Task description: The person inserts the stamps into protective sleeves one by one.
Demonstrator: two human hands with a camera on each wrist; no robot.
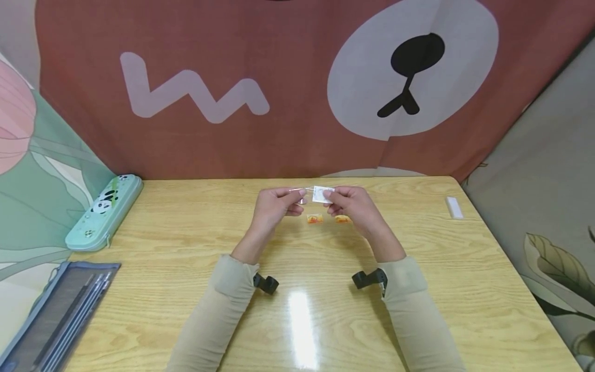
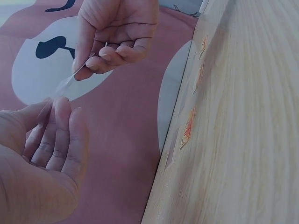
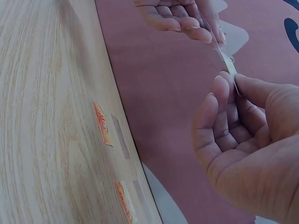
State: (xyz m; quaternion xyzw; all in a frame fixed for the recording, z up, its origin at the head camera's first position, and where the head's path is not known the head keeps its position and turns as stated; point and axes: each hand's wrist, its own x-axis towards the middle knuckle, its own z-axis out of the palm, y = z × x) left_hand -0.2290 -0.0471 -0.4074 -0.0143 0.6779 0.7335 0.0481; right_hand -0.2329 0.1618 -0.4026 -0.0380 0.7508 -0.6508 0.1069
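Observation:
Above the far part of the table, both hands hold a thin piece between them. My right hand [image 1: 350, 202] pinches a small white card [image 1: 321, 194] with faint print between thumb and fingers. My left hand [image 1: 279, 204] pinches a clear plastic film [image 1: 299, 196] that meets the card's left edge. From the right wrist view, the card [image 3: 229, 65] is seen nearly edge-on, with the film running up to the other hand. Below the hands lie small orange printed pieces: one [image 1: 314, 218] in plain sight and another [image 1: 343, 219] partly covered by the right hand.
On the left lie a mint pencil case [image 1: 104, 213] with a panda print and a dark mesh pouch [image 1: 69, 315] with pencils in it. A small white block [image 1: 454, 207] sits near the right edge of the wooden table [image 1: 195, 227]. A brown-red printed curtain [image 1: 297, 144] hangs behind.

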